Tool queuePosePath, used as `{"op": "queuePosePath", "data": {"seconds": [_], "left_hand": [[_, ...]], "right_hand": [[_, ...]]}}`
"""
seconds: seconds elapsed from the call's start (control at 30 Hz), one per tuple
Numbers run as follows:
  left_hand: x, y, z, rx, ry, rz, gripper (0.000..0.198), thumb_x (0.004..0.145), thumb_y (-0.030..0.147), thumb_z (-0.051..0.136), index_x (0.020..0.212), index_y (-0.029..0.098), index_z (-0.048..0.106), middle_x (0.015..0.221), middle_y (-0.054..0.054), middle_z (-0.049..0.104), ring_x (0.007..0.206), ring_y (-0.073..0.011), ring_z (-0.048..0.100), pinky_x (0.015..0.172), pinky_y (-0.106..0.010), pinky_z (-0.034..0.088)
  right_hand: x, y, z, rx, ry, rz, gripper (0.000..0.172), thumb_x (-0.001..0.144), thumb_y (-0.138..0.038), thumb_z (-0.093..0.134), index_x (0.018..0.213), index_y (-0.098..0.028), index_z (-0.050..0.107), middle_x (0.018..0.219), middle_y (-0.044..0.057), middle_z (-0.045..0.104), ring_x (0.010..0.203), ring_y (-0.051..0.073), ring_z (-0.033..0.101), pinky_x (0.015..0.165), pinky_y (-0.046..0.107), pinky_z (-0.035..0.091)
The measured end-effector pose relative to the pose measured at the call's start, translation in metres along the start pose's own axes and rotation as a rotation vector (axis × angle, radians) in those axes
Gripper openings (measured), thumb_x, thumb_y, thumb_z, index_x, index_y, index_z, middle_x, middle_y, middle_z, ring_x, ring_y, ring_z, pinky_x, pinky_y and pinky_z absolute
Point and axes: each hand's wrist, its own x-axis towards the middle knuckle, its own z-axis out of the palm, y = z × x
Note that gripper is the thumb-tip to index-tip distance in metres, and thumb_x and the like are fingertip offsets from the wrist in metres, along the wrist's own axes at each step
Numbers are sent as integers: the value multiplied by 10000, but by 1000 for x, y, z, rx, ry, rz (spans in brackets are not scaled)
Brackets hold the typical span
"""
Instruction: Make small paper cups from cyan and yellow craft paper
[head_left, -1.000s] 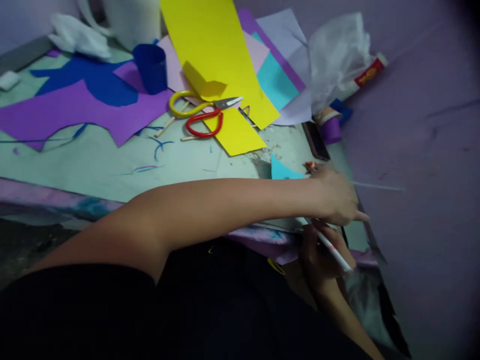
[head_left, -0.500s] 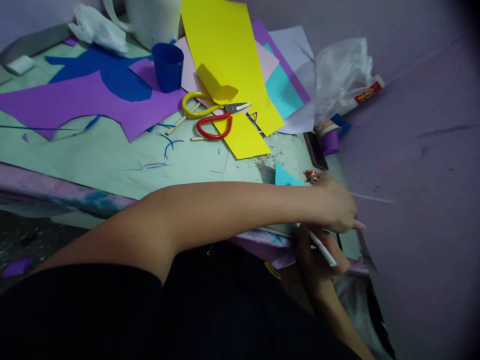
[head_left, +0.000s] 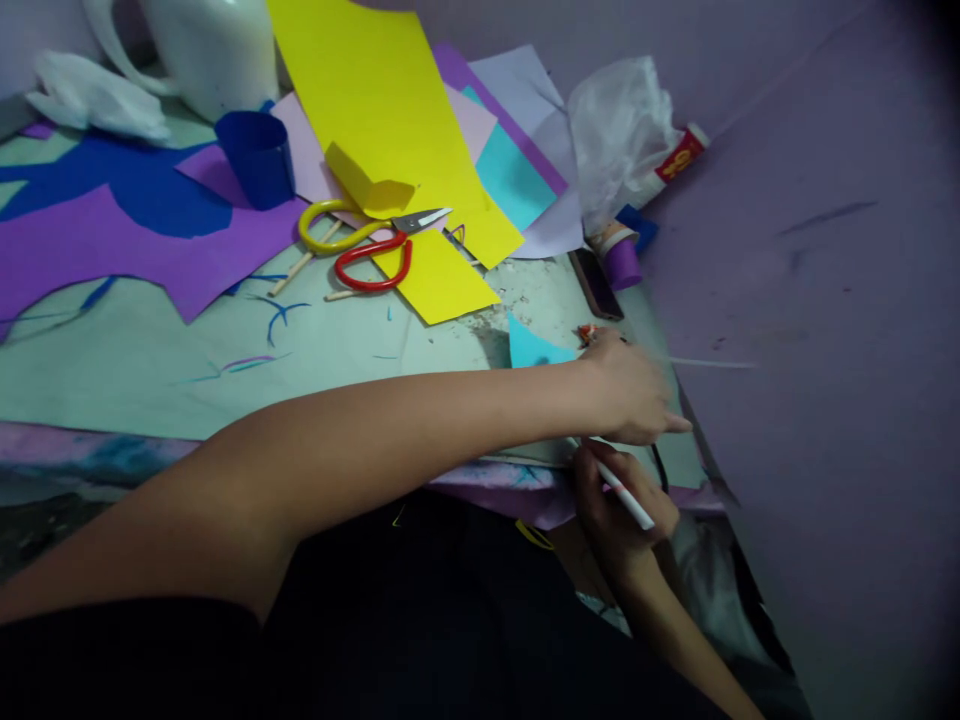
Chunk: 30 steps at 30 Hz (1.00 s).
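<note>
My right hand (head_left: 628, 505), at the table's near edge, is closed round a white pen (head_left: 626, 498) whose upper end slants down toward me. My left forearm crosses in front of me, and my left hand (head_left: 626, 390) lies palm down just beyond the right one. One of its fingers stretches out to the right; the others are partly hidden, and what lies under the palm cannot be seen. A light-blue paper piece (head_left: 536, 345) shows behind the left wrist. Beside the knuckles is a small reddish scrap (head_left: 586, 334).
Scissors (head_left: 375, 240) with yellow and red handles lie by yellow paper (head_left: 390, 110). A blue paper cup shape (head_left: 259, 160), purple paper (head_left: 150, 250), a white jug (head_left: 217, 60), a phone (head_left: 596, 285) and a plastic bag (head_left: 622, 130) stand around. The purple wall (head_left: 825, 350) borders the right.
The view has swung, so most things on the table appear farther left. Both hands keep about the same place beside each other, with the pen still in the right one.
</note>
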Motion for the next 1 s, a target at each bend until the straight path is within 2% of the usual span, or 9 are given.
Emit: {"op": "queuePosePath", "data": {"seconds": [0.13,0.37,0.57,0.7,1.0], "left_hand": [[4,0,3,20,51,-22,399,927,430,337,1125,285,652,1167,-79,654,1109,-340,538,892,-554,375],[5,-2,7,58,101,-19,343,916,422,377,1081,316,658,1121,-55,669,1085,-320,540,864,-509,373],[4,-2,3,58,85,-30,407,922,466,348,1107,235,628,1184,-68,635,1103,-294,521,899,-485,352],[3,-1,0,83,63,-25,434,935,452,319,1102,191,623,1241,-82,603,1129,-307,507,888,-472,366],[4,0,-3,129,18,-19,444,946,435,264,1168,198,566,1278,-88,581,1186,-293,479,892,-463,387]], "right_hand": [[3,-3,-3,72,16,30,142,804,-81,606,904,-180,628,673,38,700,545,161,655,529,255,505],[-1,2,-6,129,10,146,95,814,-113,597,853,-185,646,613,24,679,498,144,627,508,242,488],[-7,9,-4,200,41,278,80,802,-126,603,829,-177,658,637,31,683,498,142,608,485,252,476],[-6,11,-4,299,83,348,96,786,-98,604,832,-169,649,690,44,696,548,147,627,508,259,491],[-2,14,-2,491,146,609,71,815,-166,588,802,-154,657,676,38,671,561,142,615,545,278,513]]}}
